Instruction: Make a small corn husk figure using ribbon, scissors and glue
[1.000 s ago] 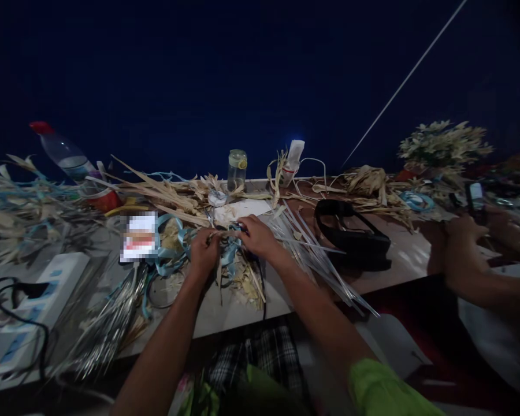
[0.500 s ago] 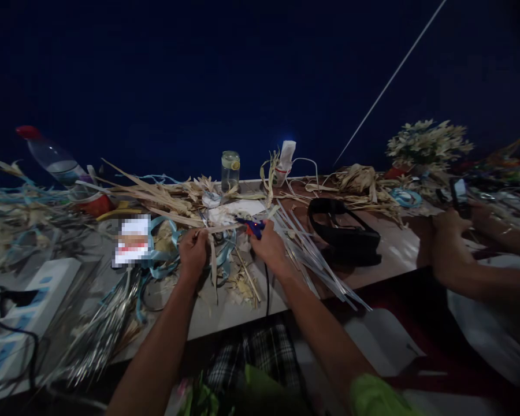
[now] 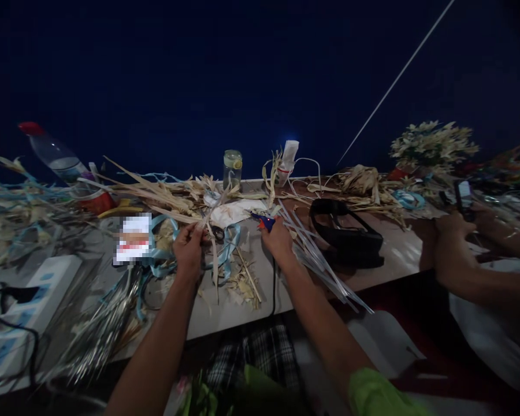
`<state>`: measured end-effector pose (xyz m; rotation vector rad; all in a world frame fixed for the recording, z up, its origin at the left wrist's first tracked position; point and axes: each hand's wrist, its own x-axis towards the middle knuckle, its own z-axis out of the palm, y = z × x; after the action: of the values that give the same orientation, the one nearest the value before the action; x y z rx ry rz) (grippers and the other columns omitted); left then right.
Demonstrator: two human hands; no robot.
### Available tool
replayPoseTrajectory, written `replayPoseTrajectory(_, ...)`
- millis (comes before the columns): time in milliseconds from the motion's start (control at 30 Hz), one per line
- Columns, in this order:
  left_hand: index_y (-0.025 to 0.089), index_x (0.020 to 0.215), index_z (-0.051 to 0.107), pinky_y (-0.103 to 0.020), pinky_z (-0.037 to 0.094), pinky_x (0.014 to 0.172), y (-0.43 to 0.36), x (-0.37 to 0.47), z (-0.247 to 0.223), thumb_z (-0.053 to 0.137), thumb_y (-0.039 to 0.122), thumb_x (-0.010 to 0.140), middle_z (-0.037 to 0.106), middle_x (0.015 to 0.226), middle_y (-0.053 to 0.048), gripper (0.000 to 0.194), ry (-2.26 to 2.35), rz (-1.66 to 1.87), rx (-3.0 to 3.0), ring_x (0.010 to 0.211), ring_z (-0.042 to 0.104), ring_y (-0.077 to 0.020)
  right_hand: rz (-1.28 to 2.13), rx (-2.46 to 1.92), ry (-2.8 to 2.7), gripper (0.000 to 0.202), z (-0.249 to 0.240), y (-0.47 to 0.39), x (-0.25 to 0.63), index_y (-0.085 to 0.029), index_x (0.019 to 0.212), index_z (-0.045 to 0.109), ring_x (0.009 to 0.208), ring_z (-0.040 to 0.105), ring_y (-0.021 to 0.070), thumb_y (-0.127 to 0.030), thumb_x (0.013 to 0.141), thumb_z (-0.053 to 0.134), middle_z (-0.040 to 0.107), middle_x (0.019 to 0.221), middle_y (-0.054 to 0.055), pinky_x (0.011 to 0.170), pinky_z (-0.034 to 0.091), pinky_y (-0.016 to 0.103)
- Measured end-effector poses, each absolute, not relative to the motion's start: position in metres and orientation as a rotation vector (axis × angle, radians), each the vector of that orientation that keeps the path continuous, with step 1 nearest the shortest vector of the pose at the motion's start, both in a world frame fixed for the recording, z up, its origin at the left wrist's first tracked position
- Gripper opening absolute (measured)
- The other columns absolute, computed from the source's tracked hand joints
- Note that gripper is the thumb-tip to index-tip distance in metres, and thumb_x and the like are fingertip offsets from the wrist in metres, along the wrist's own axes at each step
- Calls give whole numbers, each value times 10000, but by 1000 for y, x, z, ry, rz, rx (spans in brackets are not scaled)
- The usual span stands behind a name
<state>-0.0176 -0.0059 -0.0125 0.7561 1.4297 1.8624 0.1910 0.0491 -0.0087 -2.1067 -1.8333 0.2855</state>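
My right hand (image 3: 278,242) is wrapped around a blue and orange glue gun (image 3: 266,223), its nozzle pointing left over a crumpled white sheet (image 3: 234,213). A dark cord (image 3: 274,283) hangs down from the gun past the table edge. My left hand (image 3: 188,248) pinches a pale strip of dried husk (image 3: 214,214) that slants up and away from the fingertips. Below and between the hands lie a light blue ribbon (image 3: 229,254) and dried husk scraps (image 3: 245,286). The two hands are apart.
Clear glue sticks (image 3: 316,260) and a black headset-like object (image 3: 351,245) lie right. Behind stand a jar (image 3: 233,167) and a white cup (image 3: 283,175). Left are a power strip (image 3: 39,306), wires (image 3: 106,329) and a tilted bottle (image 3: 60,162). Another person's hands (image 3: 455,225) hold a phone.
My right hand and the glue gun have moved right, away from my left hand. The husk strip, earlier lying roughly level toward the gun, now slants upward.
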Motion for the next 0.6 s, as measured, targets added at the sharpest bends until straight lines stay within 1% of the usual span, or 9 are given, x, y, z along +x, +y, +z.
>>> replayPoseTrajectory(100,139,832,599,-185,419,492,-5,-16,-14,638,346,652,593,635,16,277,1440,1817,786,482,500,-59,279,-2071,-1861,484,-6,47,190,-94,1193,403,938,609,283,-392,816,460,626,986,180,776,436,355)
replayPoseTrajectory(167,138,823,592,-186,419,487,-6,-15,-14,637,343,655,582,622,19,269,1452,1799,810,478,499,-61,233,-2021,-1849,482,0,45,190,-97,1183,429,965,591,274,-400,810,468,590,1071,188,788,431,349)
replayPoseTrajectory(233,138,809,585,-180,409,477,-6,-14,-14,623,343,672,560,590,27,249,1469,1793,829,466,485,-58,203,-1925,-1841,455,7,41,190,-114,1181,451,989,572,243,-381,813,465,559,1136,174,804,423,323)
replayPoseTrajectory(300,140,797,579,-172,394,463,-7,-14,-13,608,347,687,541,565,33,236,1485,1783,848,455,470,-55,313,-1808,-1923,371,13,36,188,-143,1132,509,951,579,198,-338,822,451,599,1080,123,793,418,282)
replayPoseTrajectory(400,148,801,575,-171,384,447,-8,-15,-14,596,361,695,545,568,31,239,1507,1749,876,448,465,-58,606,-1669,-2186,232,18,26,181,-185,942,612,825,604,164,-303,810,463,663,907,58,710,411,242)
replayPoseTrajectory(500,150,786,580,-174,381,444,-7,-16,-16,589,373,698,549,560,29,241,1563,1727,937,446,465,-63,625,-1642,-2397,210,17,15,171,-189,794,644,785,609,184,-321,791,481,677,855,69,640,386,251)
replayPoseTrajectory(600,145,776,588,-176,374,440,-6,-17,-20,580,384,704,544,544,26,250,1589,1727,993,446,468,-66,590,-1676,-2518,268,16,5,161,-177,745,652,772,610,220,-395,773,497,680,821,100,598,365,270)
